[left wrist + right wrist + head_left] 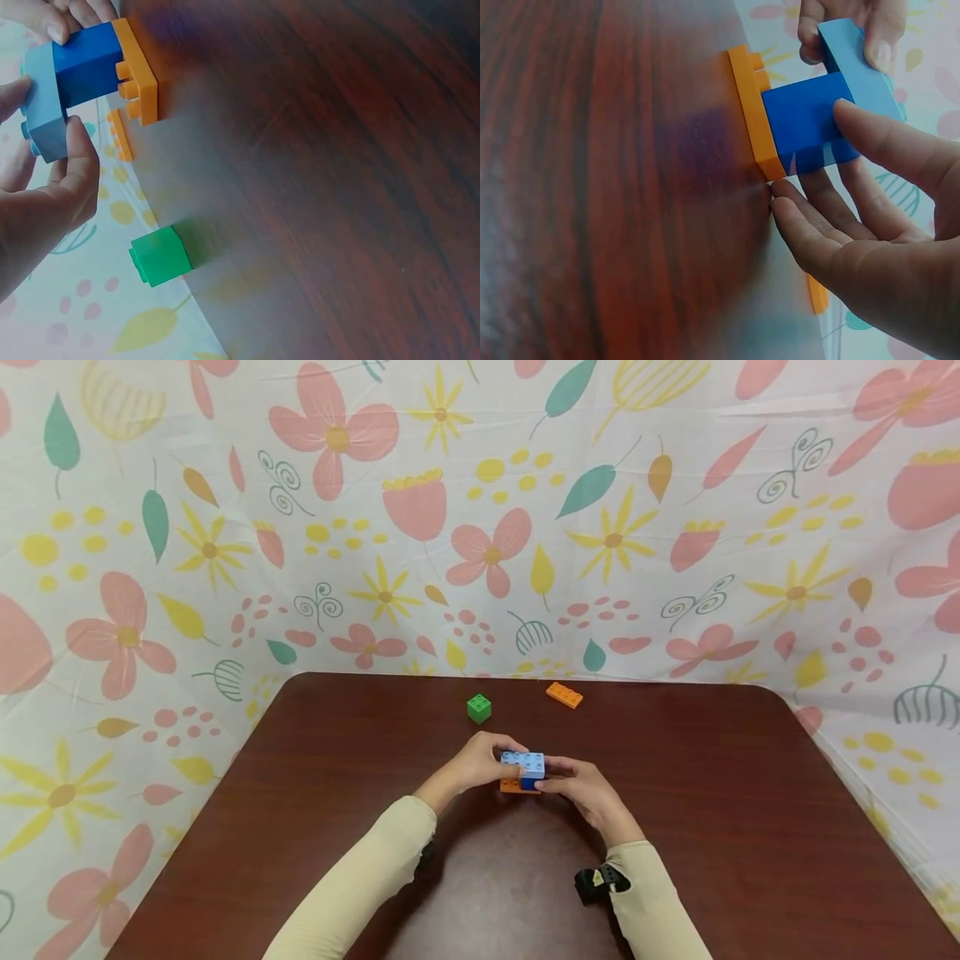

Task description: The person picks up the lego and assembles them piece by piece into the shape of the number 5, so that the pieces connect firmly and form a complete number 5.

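A light blue brick point(527, 762) sits on top of a dark blue brick point(802, 112), which stands on one end of an orange plate brick point(142, 82) on the table. From the left, my left hand point(480, 762) pinches the light blue brick between thumb and fingers. My right hand point(588, 791) holds the dark blue brick from the right, thumb on its near side and fingers behind. In the left wrist view, orange studs show bare under the overhanging end of the light blue brick.
Behind the hands, a green brick point(479, 708) stands on the dark wooden table point(360, 843). Farther back and to the right lies another orange plate brick point(564, 695). A flower-patterned cloth point(480, 527) hangs behind the table's far edge.
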The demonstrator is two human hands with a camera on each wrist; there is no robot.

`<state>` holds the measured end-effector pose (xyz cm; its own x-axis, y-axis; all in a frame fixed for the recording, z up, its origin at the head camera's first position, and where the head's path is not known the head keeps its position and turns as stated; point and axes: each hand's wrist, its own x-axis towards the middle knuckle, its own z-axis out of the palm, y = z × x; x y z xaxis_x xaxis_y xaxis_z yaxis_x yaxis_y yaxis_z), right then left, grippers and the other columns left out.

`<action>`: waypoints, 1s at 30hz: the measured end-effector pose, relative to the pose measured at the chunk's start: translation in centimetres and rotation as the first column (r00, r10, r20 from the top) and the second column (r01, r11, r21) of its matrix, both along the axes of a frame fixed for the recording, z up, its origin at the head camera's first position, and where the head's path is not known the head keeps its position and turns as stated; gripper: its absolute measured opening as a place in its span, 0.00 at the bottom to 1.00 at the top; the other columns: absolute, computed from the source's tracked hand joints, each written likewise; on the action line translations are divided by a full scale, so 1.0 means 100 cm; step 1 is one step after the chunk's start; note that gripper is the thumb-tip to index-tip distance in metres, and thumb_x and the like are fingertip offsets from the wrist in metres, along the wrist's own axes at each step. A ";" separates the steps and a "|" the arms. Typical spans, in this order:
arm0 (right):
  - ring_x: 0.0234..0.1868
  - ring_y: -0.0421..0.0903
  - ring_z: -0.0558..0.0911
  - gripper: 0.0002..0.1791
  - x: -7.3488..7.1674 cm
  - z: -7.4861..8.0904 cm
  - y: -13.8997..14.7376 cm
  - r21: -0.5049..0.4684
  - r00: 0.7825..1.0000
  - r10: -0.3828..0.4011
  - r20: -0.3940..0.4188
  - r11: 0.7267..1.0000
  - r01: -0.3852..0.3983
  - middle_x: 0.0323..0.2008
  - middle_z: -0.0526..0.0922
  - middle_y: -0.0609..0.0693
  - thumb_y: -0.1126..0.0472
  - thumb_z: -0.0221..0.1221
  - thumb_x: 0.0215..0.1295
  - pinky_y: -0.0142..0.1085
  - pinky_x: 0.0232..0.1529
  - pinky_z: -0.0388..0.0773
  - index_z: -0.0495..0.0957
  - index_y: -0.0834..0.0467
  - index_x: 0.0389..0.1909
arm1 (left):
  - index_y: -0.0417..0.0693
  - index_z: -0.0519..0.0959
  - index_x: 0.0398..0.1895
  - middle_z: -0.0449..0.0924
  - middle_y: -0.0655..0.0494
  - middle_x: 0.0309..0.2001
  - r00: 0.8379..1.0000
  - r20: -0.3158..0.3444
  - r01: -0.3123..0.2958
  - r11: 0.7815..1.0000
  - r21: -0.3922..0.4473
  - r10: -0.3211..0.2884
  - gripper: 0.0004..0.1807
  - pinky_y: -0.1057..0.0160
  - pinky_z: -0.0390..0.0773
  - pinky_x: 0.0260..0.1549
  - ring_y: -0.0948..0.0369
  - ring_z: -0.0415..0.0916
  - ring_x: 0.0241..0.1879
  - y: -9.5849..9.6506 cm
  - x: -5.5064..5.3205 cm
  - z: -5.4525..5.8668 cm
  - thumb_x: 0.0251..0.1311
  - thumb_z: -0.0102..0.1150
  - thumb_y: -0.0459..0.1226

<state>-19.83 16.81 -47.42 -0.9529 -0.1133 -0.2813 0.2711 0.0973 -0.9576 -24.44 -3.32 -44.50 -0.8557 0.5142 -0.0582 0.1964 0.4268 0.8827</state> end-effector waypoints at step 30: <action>0.60 0.56 0.73 0.31 0.001 0.000 0.000 -0.010 1.000 0.010 -0.021 1.000 -0.011 0.61 0.70 0.61 0.62 0.65 0.60 0.47 0.62 0.68 0.68 0.64 0.64 | 0.50 0.81 0.53 0.79 0.54 0.48 0.995 -0.089 0.038 0.998 -0.053 -0.043 0.19 0.55 0.75 0.50 0.55 0.73 0.48 -0.005 0.000 -0.008 0.57 0.68 0.40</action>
